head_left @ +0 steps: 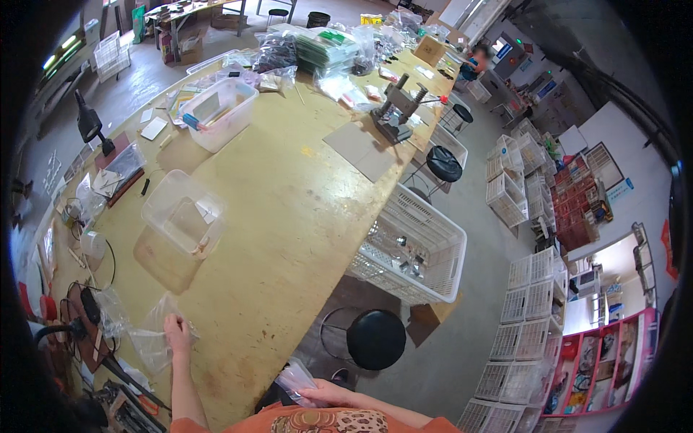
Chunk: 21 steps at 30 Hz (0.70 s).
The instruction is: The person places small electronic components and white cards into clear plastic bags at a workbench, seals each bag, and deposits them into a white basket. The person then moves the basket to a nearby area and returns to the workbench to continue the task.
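Note:
My left hand (177,333) is closed at the table's near left, its fingers pinching a clear plastic bag (151,346) that lies spread on the tabletop. At the near edge, close to my body, my right hand (323,395) grips a bundle of clear plastic bags (294,377). How many bags it holds I cannot make out. Beyond my left hand stands a clear plastic bin (189,209) with a few small pale pieces in it.
The long yellow table (281,216) carries a second clear bin (220,115), a hand press (395,112) and piled bagged goods (325,50). Right of it stand a black stool (376,339), a white crate (419,245) and stacked crates (520,328). Tools and cables clutter the left edge.

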Each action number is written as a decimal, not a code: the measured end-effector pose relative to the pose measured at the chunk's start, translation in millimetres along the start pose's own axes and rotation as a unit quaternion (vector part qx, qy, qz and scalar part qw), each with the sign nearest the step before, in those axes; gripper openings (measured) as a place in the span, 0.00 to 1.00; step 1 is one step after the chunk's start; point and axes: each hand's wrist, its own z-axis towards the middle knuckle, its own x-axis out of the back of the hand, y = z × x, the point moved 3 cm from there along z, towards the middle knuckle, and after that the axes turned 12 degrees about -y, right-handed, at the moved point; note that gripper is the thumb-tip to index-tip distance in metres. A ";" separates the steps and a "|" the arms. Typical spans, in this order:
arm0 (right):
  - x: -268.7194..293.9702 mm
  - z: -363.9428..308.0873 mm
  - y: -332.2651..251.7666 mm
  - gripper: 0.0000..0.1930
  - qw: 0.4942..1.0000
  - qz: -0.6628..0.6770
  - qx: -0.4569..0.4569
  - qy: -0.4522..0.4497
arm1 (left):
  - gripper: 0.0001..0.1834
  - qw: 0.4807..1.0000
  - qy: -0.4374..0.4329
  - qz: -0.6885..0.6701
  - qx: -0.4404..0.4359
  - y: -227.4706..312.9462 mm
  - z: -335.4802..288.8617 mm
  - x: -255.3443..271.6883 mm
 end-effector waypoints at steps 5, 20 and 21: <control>17.2 -52.8 19.1 0.17 0.994 -0.071 0.081 0.003 | 0.03 0.997 -0.008 -0.023 -0.076 85.8 -39.3 -25.9; 117.6 -252.8 58.1 0.11 0.909 0.059 0.284 0.298 | 0.10 0.889 -0.384 -0.087 -0.233 484.1 -327.7 -156.0; 118.7 -260.0 67.2 0.12 0.903 0.047 0.290 0.313 | 0.11 0.879 -0.397 -0.096 -0.246 488.3 -338.4 -169.1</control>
